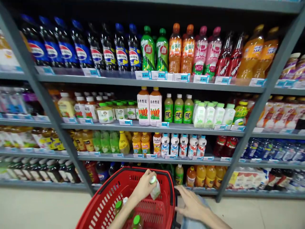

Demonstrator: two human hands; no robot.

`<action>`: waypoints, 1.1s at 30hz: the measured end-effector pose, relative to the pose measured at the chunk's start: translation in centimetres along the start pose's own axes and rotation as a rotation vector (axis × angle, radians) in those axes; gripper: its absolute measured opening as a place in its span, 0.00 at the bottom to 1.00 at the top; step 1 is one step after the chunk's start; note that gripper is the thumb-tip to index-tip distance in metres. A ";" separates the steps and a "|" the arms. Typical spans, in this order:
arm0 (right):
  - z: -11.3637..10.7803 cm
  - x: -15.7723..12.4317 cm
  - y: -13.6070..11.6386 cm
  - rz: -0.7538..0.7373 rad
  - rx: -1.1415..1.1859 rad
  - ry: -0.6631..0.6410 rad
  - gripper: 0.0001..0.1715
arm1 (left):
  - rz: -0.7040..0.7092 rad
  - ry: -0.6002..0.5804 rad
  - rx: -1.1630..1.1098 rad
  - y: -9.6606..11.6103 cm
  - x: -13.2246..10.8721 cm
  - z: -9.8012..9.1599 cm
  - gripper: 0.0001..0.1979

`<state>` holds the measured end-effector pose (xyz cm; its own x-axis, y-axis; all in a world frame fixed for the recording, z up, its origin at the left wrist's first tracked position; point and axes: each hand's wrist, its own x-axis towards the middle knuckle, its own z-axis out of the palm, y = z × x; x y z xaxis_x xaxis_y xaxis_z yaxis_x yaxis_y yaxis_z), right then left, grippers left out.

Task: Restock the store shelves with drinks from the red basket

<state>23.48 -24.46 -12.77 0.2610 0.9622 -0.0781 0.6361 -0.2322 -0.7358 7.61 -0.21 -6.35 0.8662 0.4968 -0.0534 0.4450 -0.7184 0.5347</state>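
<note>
My left hand (143,185) is closed around a small pale bottle with a light green cap (155,187), holding it over the inside of a red plastic shopping basket (111,194). Two green-capped bottles (136,220) lie in the basket's bottom near my left forearm. My right hand (190,203) rests open with fingers stretched out, against the basket's right rim, holding nothing.
Grey metal shelves (152,83) full of drink bottles fill the view: cola bottles (81,47) top left, green, orange and pink bottles beside them, white-green bottles (209,114) on the second shelf. A slanted upright (259,105) stands right. Pale floor runs below.
</note>
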 end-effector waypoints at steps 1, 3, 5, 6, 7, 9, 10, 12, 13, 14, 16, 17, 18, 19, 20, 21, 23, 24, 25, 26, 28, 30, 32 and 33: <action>0.5 0.7 -0.9 -0.035 0.116 0.019 0.53 | 0.047 0.015 -0.036 1.7 -0.5 -1.8 0.08; 1.3 2.1 -3.1 -0.077 0.349 0.107 0.60 | 0.129 0.028 -0.093 5.0 -1.6 -5.5 0.09; 1.9 3.2 -5.4 -0.083 0.517 0.227 0.57 | 0.198 0.045 -0.114 8.0 -2.5 -8.8 0.09; 2.0 3.6 -6.5 -0.088 0.577 0.269 0.54 | 0.227 0.055 -0.112 9.2 -2.9 -10.3 0.10; 2.0 3.8 -7.5 -0.098 0.630 0.293 0.51 | 0.252 0.057 -0.100 10.4 -3.2 -11.7 0.10; 1.5 3.6 -9.3 -0.136 0.740 0.288 0.46 | 0.281 0.049 -0.076 12.2 -3.5 -13.9 0.11; 1.2 3.4 -10.0 -0.160 0.803 0.267 0.46 | 0.287 0.047 -0.066 12.9 -3.6 -14.7 0.12; 0.6 2.5 -11.1 -0.197 0.926 0.240 0.46 | 0.295 0.066 -0.057 14.0 -3.5 -15.8 0.13; 0.3 2.0 -11.5 -0.202 0.977 0.245 0.45 | 0.303 0.083 -0.055 14.5 -3.4 -16.1 0.14; 0.1 1.5 -11.9 -0.197 1.015 0.263 0.44 | 0.315 0.098 -0.053 14.9 -3.2 -16.3 0.15; -0.2 0.5 -12.5 -0.167 1.046 0.309 0.42 | 0.354 0.118 -0.048 15.6 -3.0 -16.3 0.16; -0.2 0.1 -12.8 -0.151 1.047 0.322 0.41 | 0.368 0.122 -0.044 16.0 -2.9 -16.3 0.16; -0.3 -0.2 -12.9 -0.139 1.045 0.330 0.40 | 0.375 0.128 -0.039 16.3 -2.8 -16.3 0.16; -0.3 -0.5 -13.0 -0.133 1.041 0.330 0.39 | 0.379 0.131 -0.034 16.5 -2.7 -16.2 0.17; -0.3 -0.7 -13.0 -0.131 1.036 0.326 0.38 | 0.379 0.133 -0.029 16.7 -2.7 -16.1 0.17; -0.3 -0.9 -13.0 -0.133 1.034 0.316 0.38 | 0.380 0.137 -0.024 16.9 -2.7 -16.1 0.17; -0.3 -1.1 -12.9 -0.138 1.050 0.305 0.37 | 0.383 0.146 -0.018 17.2 -2.8 -16.0 0.17; -0.3 -1.2 -12.9 -0.138 1.082 0.303 0.38 | 0.379 0.155 -0.018 17.2 -2.9 -16.0 0.18; -0.3 -1.2 -13.0 -0.133 1.136 0.298 0.38 | 0.367 0.163 -0.024 17.2 -2.9 -16.0 0.18; -0.3 -1.3 -13.2 -0.123 1.211 0.280 0.37 | 0.349 0.166 -0.036 17.2 -2.9 -16.1 0.18; -0.5 -1.6 -13.8 -0.083 1.406 0.188 0.36 | 0.303 0.156 -0.073 17.2 -2.9 -16.1 0.19; -0.8 -1.9 -14.5 -0.040 1.617 0.035 0.35 | 0.276 0.142 -0.099 17.3 -2.9 -16.1 0.19; -0.9 -2.3 -15.0 -0.030 1.790 -0.132 0.31 | 0.272 0.144 -0.092 17.6 -3.0 -16.0 0.19; -0.9 -2.4 -15.0 -0.034 1.853 -0.211 0.28 | 0.272 0.148 -0.077 17.8 -3.0 -15.9 0.19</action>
<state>13.96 -23.44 -0.94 0.0919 0.9957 -0.0141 -0.8995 0.0769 -0.4300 9.28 -6.70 16.75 0.9060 0.3610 0.2211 0.1778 -0.7986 0.5751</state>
